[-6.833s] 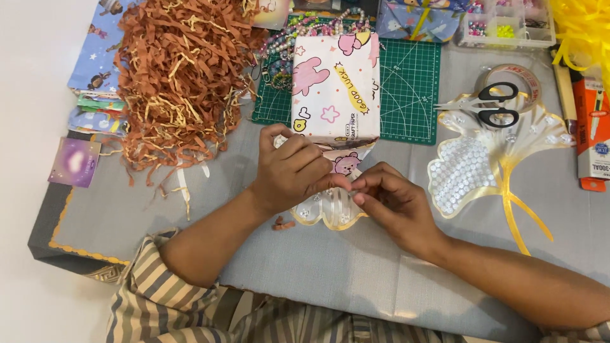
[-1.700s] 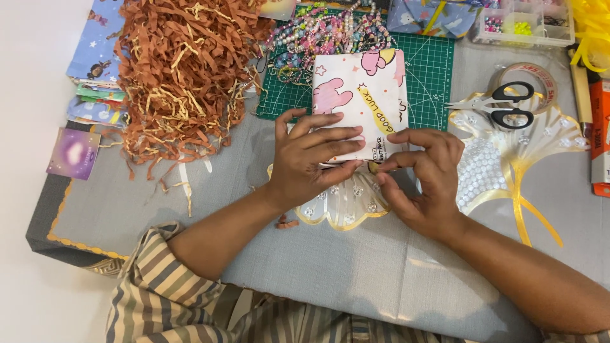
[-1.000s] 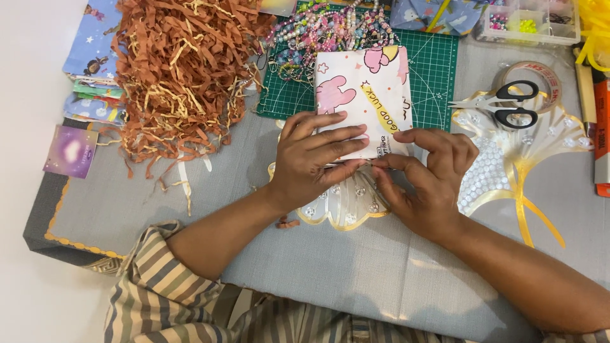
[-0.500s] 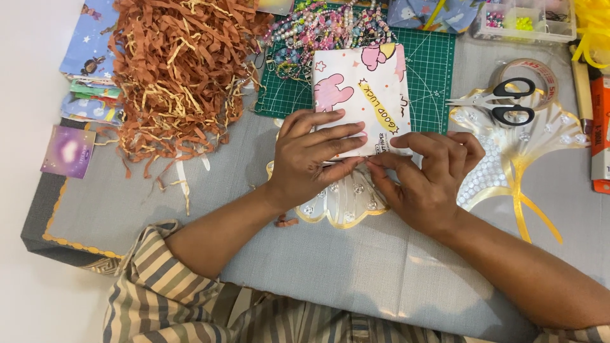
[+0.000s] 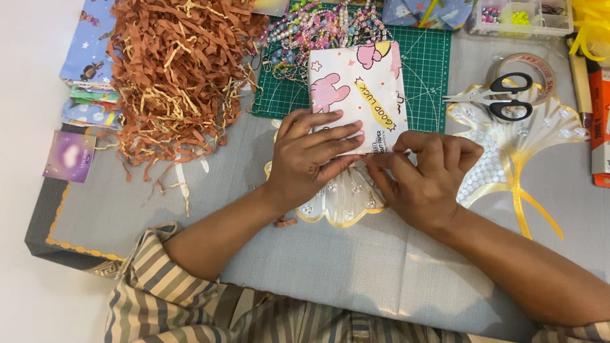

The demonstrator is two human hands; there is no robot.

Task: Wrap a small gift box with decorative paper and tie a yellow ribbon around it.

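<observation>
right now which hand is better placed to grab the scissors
The right hand, probably. It lies nearer the scissors, which rest on the tape roll to the right. Only its fingertips touch the wrapped box's near edge. The left hand lies flat on the box, on the far side.

Both hands (image 5: pixel 311 155) now up from box's (image 5: pixel 359 89) near flap onto its top.

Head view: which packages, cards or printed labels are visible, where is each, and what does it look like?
Wrapped parcel: centre, under both hands, rectangular, white paper with pink cartoon shapes.
Small card: left table edge, purple with a pale cloud.
Blue wrapped packet: top edge, yellow ribbon.
Orange-and-white box: right edge, narrow, partly cut off.
Tape roll: upper right, under scissors, clear with red print.
</observation>
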